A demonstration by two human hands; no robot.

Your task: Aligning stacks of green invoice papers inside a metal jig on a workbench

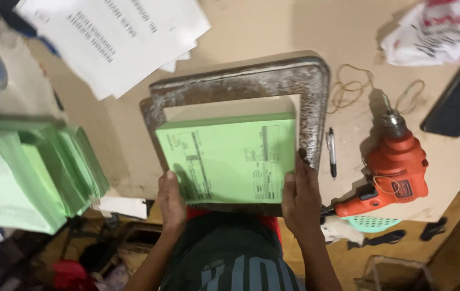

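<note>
While both hands' grip clasps green paper stack [229,160] | worn metal frame [273,81] beneath

Likely a small print workshop; orange drill [397,172]; green form stacks [30,172].

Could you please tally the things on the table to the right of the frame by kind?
Drill: 1
Pen: 1
Rubber bands: 2
Dark flat slab: 1
Printed bag: 1
Total: 6
</note>
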